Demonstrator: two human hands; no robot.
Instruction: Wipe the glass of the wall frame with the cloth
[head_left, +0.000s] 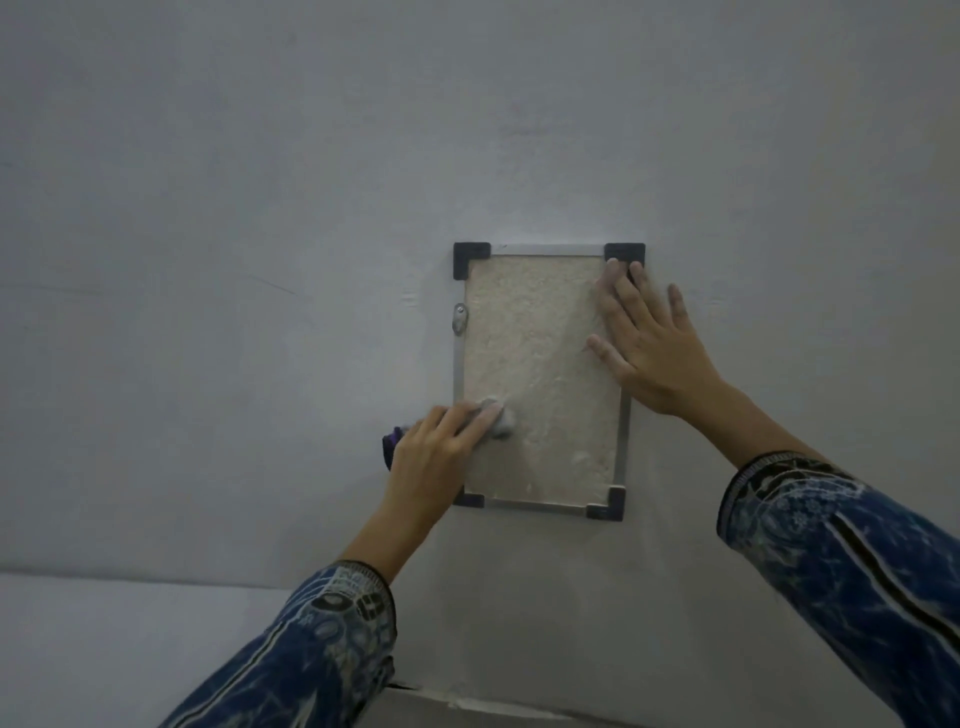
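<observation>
Wall frame (458, 364) hangs on the wall (260, 260), glass (535, 338) facing me. My left hand (431, 447) is near the frame's lower left corner, fingers curled over the cloth (505, 427), pressing it to the glass. My right hand (654, 353) lies flat on the upper right edge, fingers spread, gripping nothing, bracing the frame. I judge the wipe needs overlapping strokes toward the right rail, light even pressure and a firm brace so nothing swings.

You face a plain pale grey wall (260, 156) with 1 faint dark scratch (270, 285) on its left half; a lighter ledge (104, 649) runs along its foot.
</observation>
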